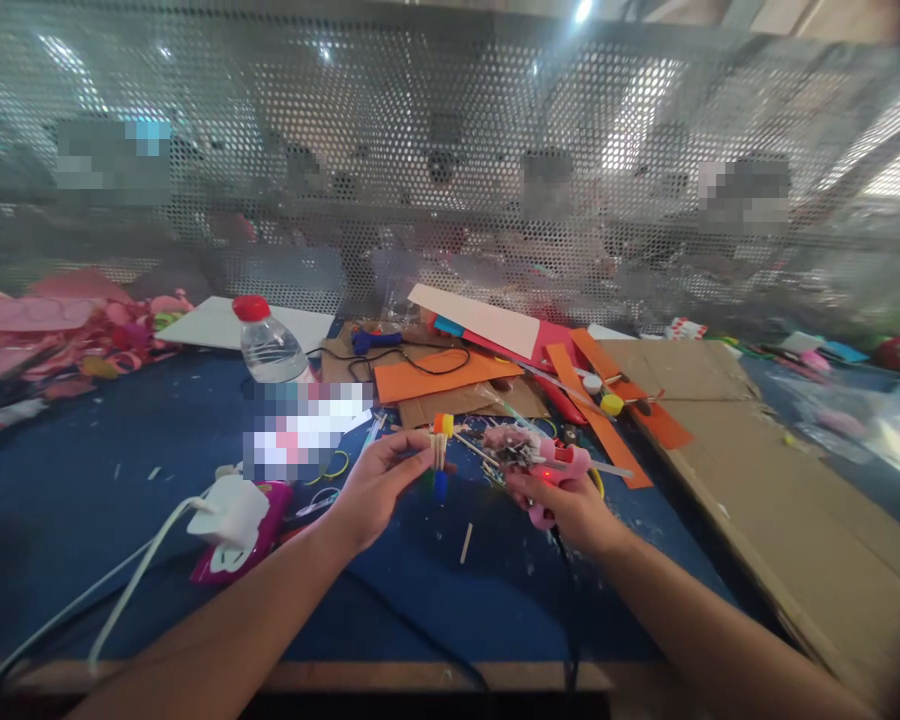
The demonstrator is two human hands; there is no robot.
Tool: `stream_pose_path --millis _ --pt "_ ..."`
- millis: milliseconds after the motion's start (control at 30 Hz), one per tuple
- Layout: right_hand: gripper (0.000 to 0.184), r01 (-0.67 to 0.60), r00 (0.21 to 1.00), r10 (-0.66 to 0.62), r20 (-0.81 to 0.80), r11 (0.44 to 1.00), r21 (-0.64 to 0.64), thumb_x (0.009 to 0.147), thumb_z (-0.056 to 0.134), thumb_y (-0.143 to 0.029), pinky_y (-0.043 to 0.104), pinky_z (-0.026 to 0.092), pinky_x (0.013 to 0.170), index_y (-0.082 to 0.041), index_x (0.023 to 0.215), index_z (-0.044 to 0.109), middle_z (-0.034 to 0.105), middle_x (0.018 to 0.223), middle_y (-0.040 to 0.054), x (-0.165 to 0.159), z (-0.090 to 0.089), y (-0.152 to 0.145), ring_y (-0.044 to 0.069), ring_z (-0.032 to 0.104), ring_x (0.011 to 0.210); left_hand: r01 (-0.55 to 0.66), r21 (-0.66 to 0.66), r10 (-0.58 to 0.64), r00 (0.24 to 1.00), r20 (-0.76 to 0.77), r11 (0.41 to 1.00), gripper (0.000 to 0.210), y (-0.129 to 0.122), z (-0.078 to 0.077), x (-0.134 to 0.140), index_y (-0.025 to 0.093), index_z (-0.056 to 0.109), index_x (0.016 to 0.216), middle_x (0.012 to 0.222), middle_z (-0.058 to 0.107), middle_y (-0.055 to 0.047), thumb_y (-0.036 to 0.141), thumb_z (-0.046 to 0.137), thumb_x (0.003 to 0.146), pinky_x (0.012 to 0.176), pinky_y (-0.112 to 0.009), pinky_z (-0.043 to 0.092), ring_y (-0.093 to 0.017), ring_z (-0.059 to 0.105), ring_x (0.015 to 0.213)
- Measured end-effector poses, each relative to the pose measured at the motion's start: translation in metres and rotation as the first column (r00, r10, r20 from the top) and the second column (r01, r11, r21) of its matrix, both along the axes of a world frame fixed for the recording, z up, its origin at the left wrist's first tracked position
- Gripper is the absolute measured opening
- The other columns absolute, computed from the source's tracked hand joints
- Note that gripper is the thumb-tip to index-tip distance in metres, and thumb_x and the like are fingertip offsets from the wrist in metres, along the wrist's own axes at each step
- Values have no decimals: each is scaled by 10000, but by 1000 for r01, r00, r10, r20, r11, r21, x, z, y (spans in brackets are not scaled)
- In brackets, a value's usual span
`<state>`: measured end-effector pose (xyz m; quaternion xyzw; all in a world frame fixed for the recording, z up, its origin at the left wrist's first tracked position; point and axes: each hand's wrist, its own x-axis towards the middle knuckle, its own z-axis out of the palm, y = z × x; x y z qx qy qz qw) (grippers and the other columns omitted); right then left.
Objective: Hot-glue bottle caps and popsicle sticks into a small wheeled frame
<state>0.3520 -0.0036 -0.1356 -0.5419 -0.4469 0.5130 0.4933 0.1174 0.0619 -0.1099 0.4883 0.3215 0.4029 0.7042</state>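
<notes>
Standing upright at tip of left grip (381, 487): pale sticks (439, 452)

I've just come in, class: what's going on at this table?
A person is working with both hands over a blue table. The left hand pinches some short wooden sticks. The right hand grips a pink glue gun, its red light lit, its front end apart from the sticks. One loose stick lies nearer the person.
</notes>
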Motion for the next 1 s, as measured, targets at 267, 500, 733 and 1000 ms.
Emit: stream_pose_path --millis 267,500,733,1000 --pt "508 -90 996 90 11 995 51 657 853 -614 208 309 385 -179 894 739 501 553 -42 0 8 -9 74 388 426 -18 54 17 1000 24 998 389 3 -2 1 143 754 860 876 781 -83 516 822 769 811 -341 592 -226 749 800" --pt "524 -131 991 125 56 985 108 699 825 -611 213 306 371 -184 999 784 501 554 -35 1 8 -6 78 381 414 -55 131 59 998 -32 990 394 5 -6 -1 152 731 913 818 760 -59 511 829 784 732 -305 564 -200 717 764" --pt "350 -232 948 129 290 905 357 897 694 -493 300 505 522 -201 1066 784 645 709 44 3 7 -6 178 590 593 -11 229 27 997 -66 973 343 4 -4 -4 154 744 925 819 738 -47 453 838 786 752 -279 520 -174 666 771" --pt "91 -508 788 110 606 671 540 884 658 -312 345 504 664 -235 923 688 681 800 61 2 26 -7 210 622 712 68 287 -52 997 -63 956 327 2 -7 -10 173 754 982 876 678 -53 458 784 824 761 -307 503 -184 628 793"
